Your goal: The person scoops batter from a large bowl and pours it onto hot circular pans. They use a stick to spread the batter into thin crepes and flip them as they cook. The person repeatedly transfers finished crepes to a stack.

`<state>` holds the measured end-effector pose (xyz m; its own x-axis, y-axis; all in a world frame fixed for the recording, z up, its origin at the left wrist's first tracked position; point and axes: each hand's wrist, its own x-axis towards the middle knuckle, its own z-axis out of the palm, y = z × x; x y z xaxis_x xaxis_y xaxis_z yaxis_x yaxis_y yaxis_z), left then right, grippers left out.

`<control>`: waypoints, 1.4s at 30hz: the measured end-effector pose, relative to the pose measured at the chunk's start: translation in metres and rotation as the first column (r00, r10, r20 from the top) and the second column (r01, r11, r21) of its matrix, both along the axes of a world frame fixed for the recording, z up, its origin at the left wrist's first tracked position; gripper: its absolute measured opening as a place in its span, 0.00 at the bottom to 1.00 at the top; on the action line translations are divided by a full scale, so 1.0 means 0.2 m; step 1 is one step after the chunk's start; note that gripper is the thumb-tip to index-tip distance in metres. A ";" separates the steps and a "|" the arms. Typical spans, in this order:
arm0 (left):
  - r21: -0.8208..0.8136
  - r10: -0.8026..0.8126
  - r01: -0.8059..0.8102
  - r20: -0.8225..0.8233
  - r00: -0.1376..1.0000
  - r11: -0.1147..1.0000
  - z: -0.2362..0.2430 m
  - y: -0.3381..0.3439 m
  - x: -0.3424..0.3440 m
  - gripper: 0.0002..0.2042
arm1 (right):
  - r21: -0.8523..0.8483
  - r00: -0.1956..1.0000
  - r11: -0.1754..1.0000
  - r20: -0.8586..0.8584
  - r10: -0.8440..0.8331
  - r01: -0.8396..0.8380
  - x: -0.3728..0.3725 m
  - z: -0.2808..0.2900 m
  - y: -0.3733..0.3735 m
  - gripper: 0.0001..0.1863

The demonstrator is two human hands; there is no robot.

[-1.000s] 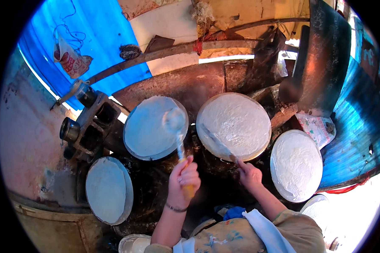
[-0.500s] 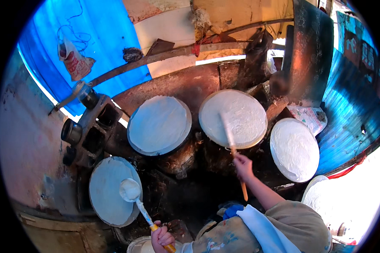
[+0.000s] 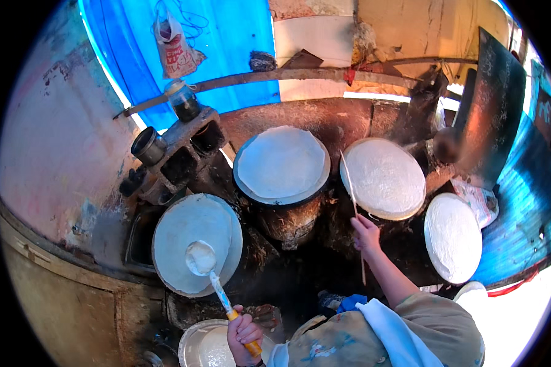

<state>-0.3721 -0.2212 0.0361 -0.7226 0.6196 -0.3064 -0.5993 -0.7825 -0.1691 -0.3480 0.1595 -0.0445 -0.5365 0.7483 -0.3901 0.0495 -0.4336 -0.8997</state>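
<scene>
My left hand (image 3: 245,333) grips the yellow handle (image 3: 248,342) of a ladle whose bowl (image 3: 200,258) is over the left front round griddle (image 3: 176,241), which carries a pale thin sheet. My right hand (image 3: 365,233) is closed on a thin wooden stick (image 3: 349,177), held upright in the picture along the left edge of the right middle griddle (image 3: 389,178), which is coated white. Another griddle (image 3: 281,165) with a pale sheet sits between them at the back, on a rusty drum stove. A white-coated griddle (image 3: 452,238) stands at the far right.
A basin (image 3: 211,345) of white liquid sits below my left hand. Metal pots (image 3: 149,145) stand on sooty blocks at back left. A bag (image 3: 177,55) hangs before a blue sheet. A dark metal panel (image 3: 493,110) rises at right, and a pale wall (image 3: 55,153) bounds the left.
The ladle has moved down and left from the back griddle to the front one. The stick has swung more upright toward its griddle's edge. My view has turned, shifting the back of the scene rightward.
</scene>
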 end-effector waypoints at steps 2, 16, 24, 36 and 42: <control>-0.009 0.045 -0.045 -0.013 0.999 0.999 0.01 0.01 0.01 0.11 | 0.192 0.994 0.979 -0.096 -0.056 0.074 -0.27 -0.08 0.06 0.13; -0.439 0.138 -0.099 0.057 0.989 0.893 0.21 0.21 -0.01 0.15 | 0.529 0.877 0.808 0.479 -0.033 -0.258 -1.36 -0.35 0.71 0.16; -0.421 0.174 -0.086 0.177 0.969 0.903 0.35 0.34 -0.07 0.12 | 0.496 0.981 0.867 -0.143 0.133 -0.045 -1.22 0.21 0.34 0.09; -0.093 -0.377 0.369 -0.079 0.923 0.925 -0.10 0.24 -0.07 0.12 | 0.430 0.994 0.897 -0.027 -0.102 0.103 0.28 0.45 0.04 0.09; 0.004 -0.625 0.626 -0.048 0.779 0.780 -0.10 0.50 0.05 0.10 | 0.630 0.916 0.775 0.280 -0.288 0.051 1.08 0.44 -0.02 0.10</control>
<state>-0.3613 -0.1214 0.0165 -0.1860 0.9449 -0.2693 -0.9625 -0.2303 -0.1433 -0.1326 0.1561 0.0431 -0.2980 0.9538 0.0386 0.3810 0.1559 -0.9113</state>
